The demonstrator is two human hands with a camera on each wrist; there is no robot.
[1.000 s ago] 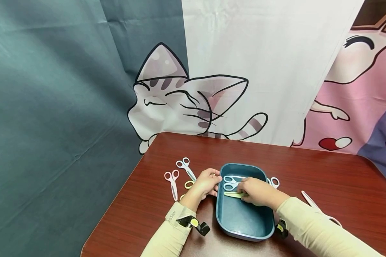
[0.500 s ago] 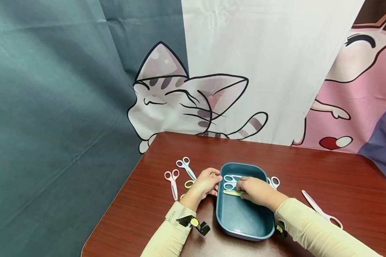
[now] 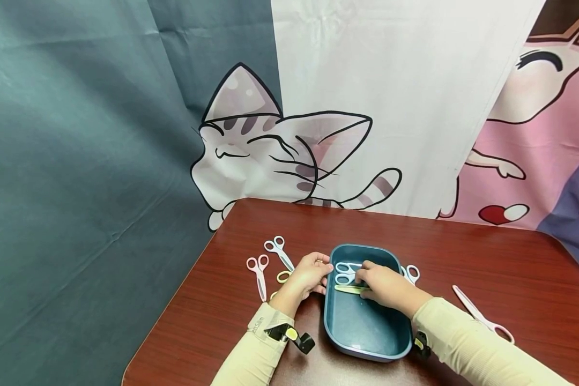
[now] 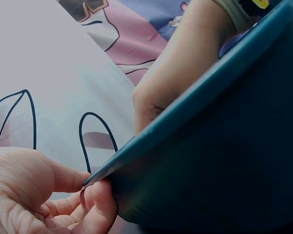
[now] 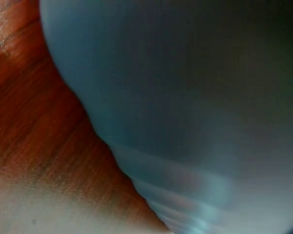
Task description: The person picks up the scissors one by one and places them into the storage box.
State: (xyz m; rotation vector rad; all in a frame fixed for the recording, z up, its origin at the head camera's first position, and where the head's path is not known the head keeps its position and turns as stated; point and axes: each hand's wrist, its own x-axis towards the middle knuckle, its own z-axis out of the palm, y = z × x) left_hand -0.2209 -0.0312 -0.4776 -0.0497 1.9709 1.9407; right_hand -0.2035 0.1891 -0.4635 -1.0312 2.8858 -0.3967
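A deep blue plastic bin (image 3: 366,332) stands on the table in the head view. My left hand (image 3: 309,276) pinches its left rim, thumb on top and fingers beneath; the left wrist view shows this left hand (image 4: 63,195) close up. Inside the bin, my right hand (image 3: 386,287) reaches down with curled fingers and grips a pair of light green scissors (image 3: 349,289). Their slim end sticks out leftward and the handles are hidden under the hand. Just beyond lie light blue scissors (image 3: 352,274) with both finger loops showing. The right wrist view is filled by the blurred bin wall (image 5: 112,97).
Left of the bin lie pink scissors (image 3: 259,279), light blue scissors (image 3: 284,258) and a yellow scissors loop (image 3: 278,277) partly behind the left forearm. At right, blue scissors handles (image 3: 404,272) show past the bin, and pink-and-white scissors (image 3: 473,311) lie near the right sleeve.
The right hand has shifted slightly leftward and up in the head view, the green scissors moving with it. The left hand stays on the rim.
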